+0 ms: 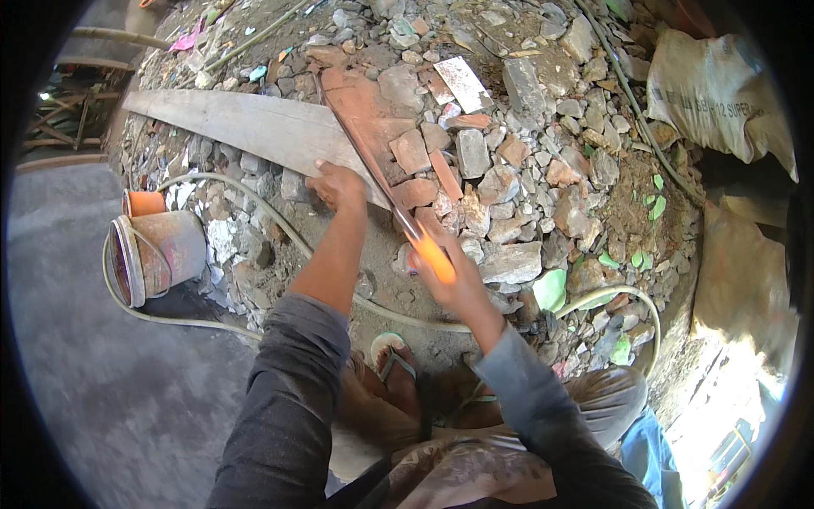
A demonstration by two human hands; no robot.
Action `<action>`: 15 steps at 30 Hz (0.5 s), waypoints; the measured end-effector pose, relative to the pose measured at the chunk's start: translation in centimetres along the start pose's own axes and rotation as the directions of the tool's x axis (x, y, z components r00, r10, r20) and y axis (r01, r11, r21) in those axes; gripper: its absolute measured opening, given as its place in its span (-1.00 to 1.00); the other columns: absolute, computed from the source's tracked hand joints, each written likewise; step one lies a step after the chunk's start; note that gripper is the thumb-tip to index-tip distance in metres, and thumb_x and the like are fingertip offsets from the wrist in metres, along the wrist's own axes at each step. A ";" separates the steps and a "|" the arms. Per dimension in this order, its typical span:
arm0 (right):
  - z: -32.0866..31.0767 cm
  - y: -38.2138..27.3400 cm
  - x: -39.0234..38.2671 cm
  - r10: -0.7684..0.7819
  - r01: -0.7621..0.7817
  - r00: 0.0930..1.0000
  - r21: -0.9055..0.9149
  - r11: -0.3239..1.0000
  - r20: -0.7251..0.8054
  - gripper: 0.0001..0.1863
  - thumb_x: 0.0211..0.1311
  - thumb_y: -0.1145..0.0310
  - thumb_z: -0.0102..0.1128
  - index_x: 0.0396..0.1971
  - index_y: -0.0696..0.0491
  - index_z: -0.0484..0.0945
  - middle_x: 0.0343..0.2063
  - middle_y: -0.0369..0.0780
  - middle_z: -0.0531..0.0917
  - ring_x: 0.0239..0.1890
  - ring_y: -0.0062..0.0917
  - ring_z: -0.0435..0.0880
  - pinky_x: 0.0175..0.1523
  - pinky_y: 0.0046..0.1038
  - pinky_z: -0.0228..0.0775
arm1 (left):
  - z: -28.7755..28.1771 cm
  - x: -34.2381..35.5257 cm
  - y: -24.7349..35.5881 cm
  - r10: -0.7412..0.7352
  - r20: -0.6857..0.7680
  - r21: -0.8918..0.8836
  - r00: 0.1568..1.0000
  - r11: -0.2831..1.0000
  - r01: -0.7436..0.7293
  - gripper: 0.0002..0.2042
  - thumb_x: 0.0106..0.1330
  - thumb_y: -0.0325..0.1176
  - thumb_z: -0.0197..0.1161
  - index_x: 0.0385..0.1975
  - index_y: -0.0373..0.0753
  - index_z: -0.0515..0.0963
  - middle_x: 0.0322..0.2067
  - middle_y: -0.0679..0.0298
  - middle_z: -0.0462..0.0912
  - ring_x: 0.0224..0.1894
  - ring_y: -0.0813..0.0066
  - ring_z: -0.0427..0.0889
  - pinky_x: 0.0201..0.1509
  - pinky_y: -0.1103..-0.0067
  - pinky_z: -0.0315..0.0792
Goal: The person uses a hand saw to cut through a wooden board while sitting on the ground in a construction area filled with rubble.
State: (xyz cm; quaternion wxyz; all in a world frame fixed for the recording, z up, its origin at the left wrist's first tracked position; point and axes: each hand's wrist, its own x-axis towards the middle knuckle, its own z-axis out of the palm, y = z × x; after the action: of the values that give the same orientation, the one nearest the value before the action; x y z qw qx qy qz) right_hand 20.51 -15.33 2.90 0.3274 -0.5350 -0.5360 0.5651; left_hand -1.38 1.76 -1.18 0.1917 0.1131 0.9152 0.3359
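A long grey wooden plank (246, 123) lies slantwise over the rubble, its near end close to my hands. My left hand (341, 187) is closed on that near end, some fingers hidden under my own hand. In my right hand (462, 284) is a handsaw (373, 170), gripped by its orange handle. The saw's blade is seen almost edge-on, a thin dark line running up and left across the plank near its end. Motion blurs the handle slightly.
Broken bricks and stones (509, 195) cover the ground ahead and right. A pale hose (280, 225) curves past my feet. A dirty bucket (170, 250) lies tipped at left beside an orange container (144, 203). A white sack (712, 93) sits far right.
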 end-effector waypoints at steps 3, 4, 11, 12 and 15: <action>-3.0 2.5 -12.7 -0.212 0.205 0.973 -0.076 0.976 -0.091 -0.49 0.43 0.40 0.44 0.30 0.11 0.49 0.05 0.03 0.77 0.07 -0.04 0.84 0.11 -0.15 0.68 | -0.8 0.4 -0.4 0.007 -0.042 -0.026 0.999 1.000 -0.008 -0.30 0.72 0.09 -0.19 0.45 -0.53 0.12 0.26 -0.45 0.52 0.28 -0.45 0.57 0.40 -0.06 0.42; -4.3 2.3 -15.9 -0.172 0.167 0.980 -0.059 0.984 -0.100 -0.47 0.42 0.43 0.45 0.32 0.13 0.49 0.08 0.02 0.77 0.10 -0.08 0.84 0.15 -0.15 0.68 | -0.6 0.0 -0.6 -0.001 -0.052 -0.024 0.999 1.000 0.000 -0.30 0.72 0.09 -0.19 0.45 -0.53 0.12 0.26 -0.45 0.52 0.29 -0.45 0.57 0.40 -0.06 0.42; -0.1 -3.2 4.6 -0.108 0.102 0.993 -0.117 0.988 -0.046 -0.40 0.49 0.18 0.38 0.38 0.13 0.42 0.07 0.12 0.74 0.05 0.12 0.79 0.04 -0.13 0.69 | 0.9 -1.3 0.8 -0.005 0.003 -0.029 1.000 1.000 0.005 -0.30 0.71 0.09 -0.18 0.44 -0.53 0.15 0.25 -0.46 0.52 0.31 -0.44 0.55 0.42 -0.06 0.39; 0.1 -5.1 6.0 -0.038 0.041 0.999 -0.108 0.993 0.024 -0.33 0.50 0.12 0.36 0.44 0.14 0.38 0.03 0.13 0.76 0.01 0.16 0.79 0.01 -0.09 0.69 | 0.5 -0.7 0.5 -0.010 -0.001 -0.034 1.000 0.999 0.009 -0.30 0.70 0.09 -0.18 0.43 -0.53 0.16 0.24 -0.46 0.53 0.31 -0.44 0.54 0.42 -0.06 0.39; 1.7 -8.3 5.1 -0.137 0.138 0.990 -0.106 0.985 0.020 -0.25 0.50 0.06 0.35 0.49 0.15 0.33 0.03 0.20 0.74 0.01 0.22 0.76 0.06 0.02 0.63 | 0.2 0.7 -0.5 -0.003 -0.043 -0.059 0.999 0.998 0.000 -0.31 0.69 0.11 -0.16 0.38 -0.52 0.21 0.21 -0.45 0.54 0.29 -0.46 0.56 0.38 -0.08 0.41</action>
State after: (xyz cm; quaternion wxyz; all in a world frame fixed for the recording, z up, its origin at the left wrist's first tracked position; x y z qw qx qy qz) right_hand 16.14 -9.23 9.33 0.3328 -0.5099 -0.6033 0.5150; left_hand -1.92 1.74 -1.80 0.1753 0.0993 0.9089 0.3652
